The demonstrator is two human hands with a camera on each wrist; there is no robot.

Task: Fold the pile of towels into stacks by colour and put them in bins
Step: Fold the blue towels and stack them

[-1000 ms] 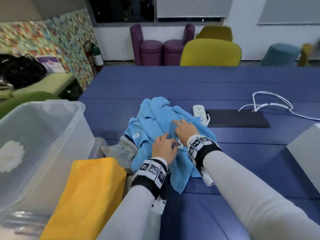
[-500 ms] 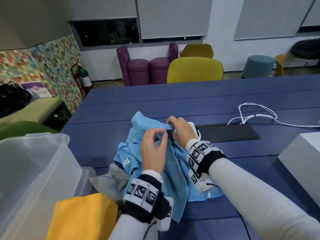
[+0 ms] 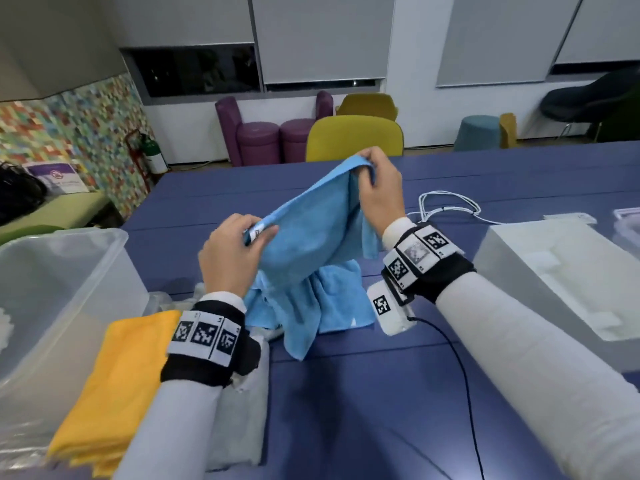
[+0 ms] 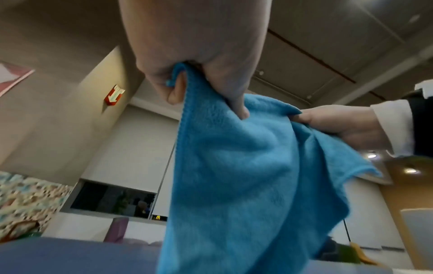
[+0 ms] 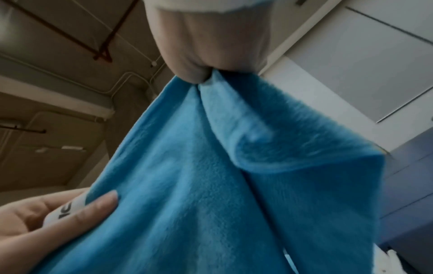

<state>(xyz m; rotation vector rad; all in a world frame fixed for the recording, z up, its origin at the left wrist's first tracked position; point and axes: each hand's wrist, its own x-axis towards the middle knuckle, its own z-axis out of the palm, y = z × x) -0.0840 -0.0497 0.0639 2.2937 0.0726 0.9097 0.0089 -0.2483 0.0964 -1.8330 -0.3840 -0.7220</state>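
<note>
A light blue towel (image 3: 304,244) hangs in the air above the blue table (image 3: 346,393), stretched between both hands. My left hand (image 3: 239,251) pinches one corner by its white label, and my right hand (image 3: 377,188) pinches the far corner higher up. The wrist views show the same blue towel (image 4: 246,176) (image 5: 211,185) held in the left hand (image 4: 199,74) and the right hand (image 5: 206,61). More blue towels (image 3: 332,303) lie crumpled on the table below. A folded yellow stack (image 3: 110,386) and a grey-white folded stack (image 3: 242,420) lie at the near left.
A clear plastic bin (image 3: 59,292) stands at the left edge. A white box (image 3: 561,271) sits at the right, with a white cable (image 3: 446,206) behind it. Another clear container's corner (image 3: 628,223) shows at the far right. Chairs (image 3: 353,140) line the table's far side.
Both hands have lifted one blue towel off the pile and spread apart, the right hand going up and away. The camera view has tilted upward.
</note>
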